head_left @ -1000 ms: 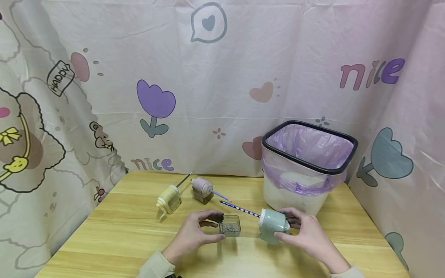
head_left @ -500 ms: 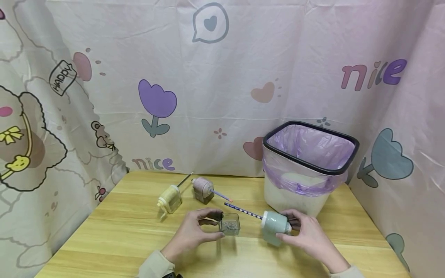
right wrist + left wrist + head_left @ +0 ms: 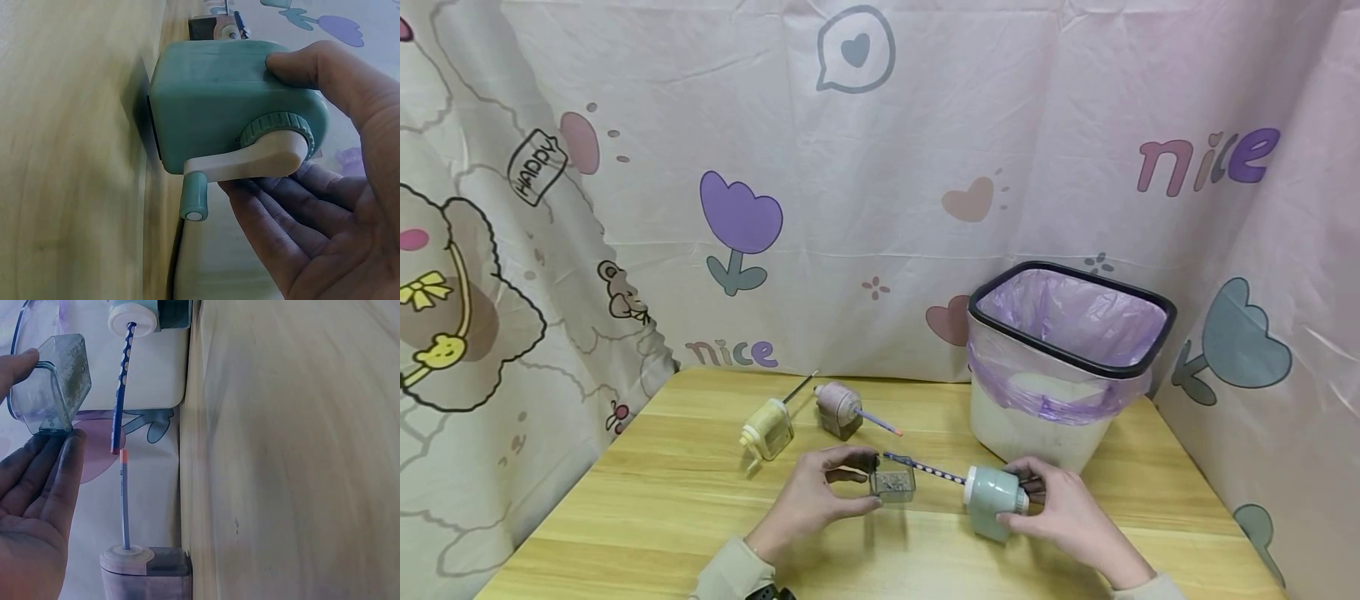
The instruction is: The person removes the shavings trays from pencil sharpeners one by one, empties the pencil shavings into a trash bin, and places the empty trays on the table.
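In the head view my left hand pinches a small clear shavings box between thumb and fingers. Grey shavings lie in it, and dark smudges mark the fingertips in the left wrist view. My right hand grips a green crank pencil sharpener by its rear end. From the sharpener's front a blue pencil with white dots points left, passing close behind the box. The right wrist view has the white crank hanging beside the palm, untouched by the fingers. Whether the sharpener touches the table I cannot tell.
A yellow sharpener with a dark pencil stands back left on the wooden table. Beside it is a pinkish sharpener holding a lilac pencil. Behind my right hand stands a white bin with a purple liner.
The sharpener in my right hand has shifted slightly right and levelled, lowering the pencil's far end. The box in my left hand has risen a little and edged left.
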The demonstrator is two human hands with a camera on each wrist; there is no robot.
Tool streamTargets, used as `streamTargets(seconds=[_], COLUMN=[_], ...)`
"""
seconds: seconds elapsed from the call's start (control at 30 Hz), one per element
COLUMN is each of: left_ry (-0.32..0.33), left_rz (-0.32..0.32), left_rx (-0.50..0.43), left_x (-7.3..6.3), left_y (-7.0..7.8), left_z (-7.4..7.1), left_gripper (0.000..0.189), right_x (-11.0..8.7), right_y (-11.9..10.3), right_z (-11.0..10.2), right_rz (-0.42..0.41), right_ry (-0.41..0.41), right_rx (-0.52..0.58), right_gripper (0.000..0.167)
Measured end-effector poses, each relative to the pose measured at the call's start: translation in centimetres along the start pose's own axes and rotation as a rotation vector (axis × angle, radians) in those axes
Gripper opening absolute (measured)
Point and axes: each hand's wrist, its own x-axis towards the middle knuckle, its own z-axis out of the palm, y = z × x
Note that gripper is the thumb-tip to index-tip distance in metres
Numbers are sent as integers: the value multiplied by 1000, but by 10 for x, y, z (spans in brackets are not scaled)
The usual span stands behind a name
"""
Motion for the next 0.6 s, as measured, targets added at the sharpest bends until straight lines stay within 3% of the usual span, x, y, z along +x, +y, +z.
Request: streamTargets(seconds=[0.33,0.6], left_ry=[16,20], left_rz=[24,36], left_rx=[20,8], left_x=[1,1], left_y=[-1,-1], left_z=[-3,-4], left_gripper=[64,62], right_x=[1,0], right_y=[4,2], right_z=[1,2], right_rz=[-77,-119], right_ry=[-96,-107], right_rx=[75,37], right_gripper=[52,54])
